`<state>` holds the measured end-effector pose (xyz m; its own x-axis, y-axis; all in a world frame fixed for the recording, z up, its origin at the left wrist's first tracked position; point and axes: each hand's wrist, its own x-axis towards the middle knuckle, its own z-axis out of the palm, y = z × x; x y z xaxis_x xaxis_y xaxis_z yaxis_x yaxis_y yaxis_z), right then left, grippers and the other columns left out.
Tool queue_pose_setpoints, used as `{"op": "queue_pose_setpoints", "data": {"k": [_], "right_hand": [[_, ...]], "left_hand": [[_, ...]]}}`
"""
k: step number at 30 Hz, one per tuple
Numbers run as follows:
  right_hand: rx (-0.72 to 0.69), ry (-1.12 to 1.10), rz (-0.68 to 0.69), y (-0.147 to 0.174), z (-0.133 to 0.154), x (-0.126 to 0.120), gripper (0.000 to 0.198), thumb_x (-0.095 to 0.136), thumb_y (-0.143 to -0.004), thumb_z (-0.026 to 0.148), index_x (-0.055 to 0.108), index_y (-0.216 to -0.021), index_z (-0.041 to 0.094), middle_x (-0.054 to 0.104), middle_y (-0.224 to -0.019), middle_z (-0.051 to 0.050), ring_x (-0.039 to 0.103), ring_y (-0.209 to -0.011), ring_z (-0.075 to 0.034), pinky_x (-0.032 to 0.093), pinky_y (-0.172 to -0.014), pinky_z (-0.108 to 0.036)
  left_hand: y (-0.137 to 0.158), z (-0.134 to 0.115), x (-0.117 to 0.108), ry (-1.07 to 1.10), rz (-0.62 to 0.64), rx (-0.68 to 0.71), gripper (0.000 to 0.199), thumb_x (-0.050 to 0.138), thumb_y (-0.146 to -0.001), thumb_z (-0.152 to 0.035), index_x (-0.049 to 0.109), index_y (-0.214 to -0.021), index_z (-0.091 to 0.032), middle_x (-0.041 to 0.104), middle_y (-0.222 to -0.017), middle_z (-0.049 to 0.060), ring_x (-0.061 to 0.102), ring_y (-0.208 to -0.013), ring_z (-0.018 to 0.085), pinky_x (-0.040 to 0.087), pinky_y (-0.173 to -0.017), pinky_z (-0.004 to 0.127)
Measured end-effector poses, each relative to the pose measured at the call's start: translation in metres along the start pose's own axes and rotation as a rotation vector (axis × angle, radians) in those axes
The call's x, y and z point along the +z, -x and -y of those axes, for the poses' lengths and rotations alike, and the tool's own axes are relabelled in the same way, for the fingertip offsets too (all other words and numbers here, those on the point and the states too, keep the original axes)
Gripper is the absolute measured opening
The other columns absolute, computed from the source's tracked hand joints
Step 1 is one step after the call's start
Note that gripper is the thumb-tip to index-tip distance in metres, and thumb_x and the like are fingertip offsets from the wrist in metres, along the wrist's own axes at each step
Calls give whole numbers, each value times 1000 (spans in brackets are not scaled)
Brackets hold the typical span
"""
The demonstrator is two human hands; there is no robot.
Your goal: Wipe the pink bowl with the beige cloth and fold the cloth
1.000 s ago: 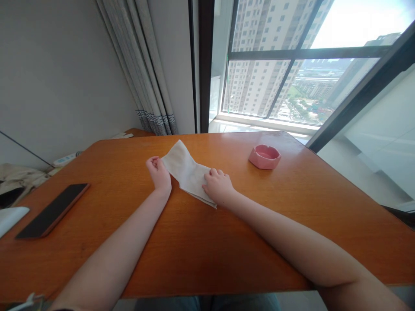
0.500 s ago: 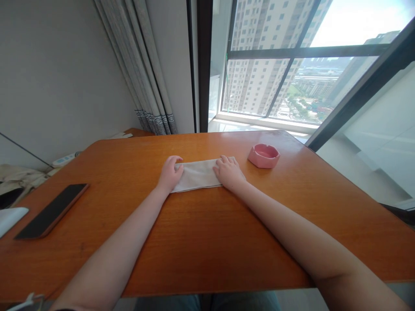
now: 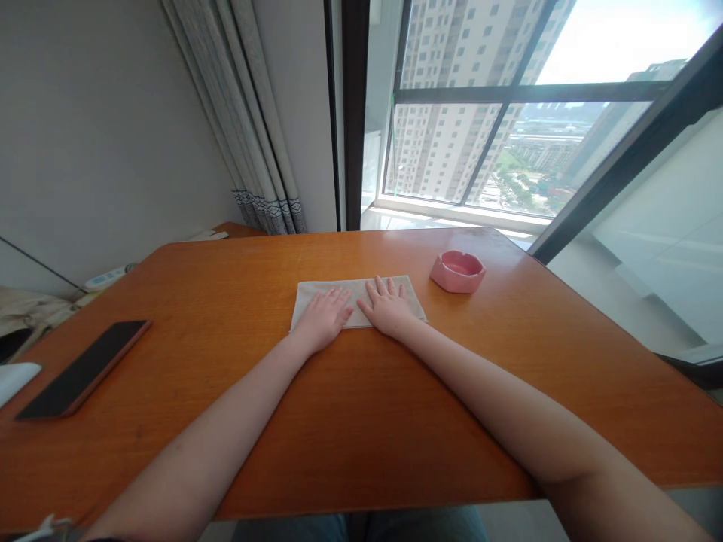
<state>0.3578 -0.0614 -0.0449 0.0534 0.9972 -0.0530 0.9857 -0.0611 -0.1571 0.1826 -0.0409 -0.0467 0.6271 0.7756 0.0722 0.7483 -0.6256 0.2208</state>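
A folded, pale beige cloth (image 3: 358, 316) lies as a flat, wide strip on the wooden table (image 3: 361, 421). My left hand (image 3: 324, 318) rests flat on its left half, fingers stretched toward the far edge. Flat on the right half is my right hand (image 3: 388, 307), its fingers spread. Both palms press down on the fabric without gripping it, and they hide part of its surface. To the right of the cloth, apart from my right hand, stands a pink hexagonal ashtray-like dish (image 3: 458, 272).
A long black flat pad (image 3: 84, 369) with a reddish edge lies at the left of the table. Part of a white object (image 3: 16, 380) shows beside it. Behind the table are a grey curtain (image 3: 248, 128) and a large window (image 3: 452, 143). A power strip (image 3: 107, 277) sits beyond the left edge.
My left hand has moved from the cloth's left edge inward and now lies flat on it. My right hand has shifted slightly left, its fingers more spread.
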Motion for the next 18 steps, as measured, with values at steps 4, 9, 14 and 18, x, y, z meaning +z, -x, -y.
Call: {"op": "queue_pose_setpoints", "data": {"k": [4,9,14,18], "right_hand": [[39,-9,29,-2,-4,-3,70,19,-91,59,18,-148,19,10,-156,-8,6,-142,-33,5,-112,-50],[138,7,4,-4,-17,-5,76,18,-90,62,16,-148,13,10,-155,-15,4,-141,-34,4,-112,-49],[189,0,-29,-12,-24,-3,76,19,-89,62,18,-147,13,12,-154,-16,5,-141,-36,4,-111,-52],[240,-13,-52,-16,-30,-5,75,20,-89,61,20,-147,13,12,-154,-15,6,-140,-37,6,-110,-53]], "left_hand": [[-4,30,-1,-77,-14,-252,64,19,-91,-54,32,-143,-20,23,-153,10,19,-141,28,13,-113,51],[-6,41,0,-54,-91,-446,67,19,-90,-52,26,-145,-14,20,-153,15,18,-141,30,11,-112,55],[-6,45,-5,-1,-219,-550,60,24,-90,-48,43,-133,-12,35,-146,17,27,-137,32,14,-109,61],[-7,45,-7,45,-292,-503,43,36,-86,-47,56,-107,-16,53,-125,17,44,-123,31,16,-107,63]]}}
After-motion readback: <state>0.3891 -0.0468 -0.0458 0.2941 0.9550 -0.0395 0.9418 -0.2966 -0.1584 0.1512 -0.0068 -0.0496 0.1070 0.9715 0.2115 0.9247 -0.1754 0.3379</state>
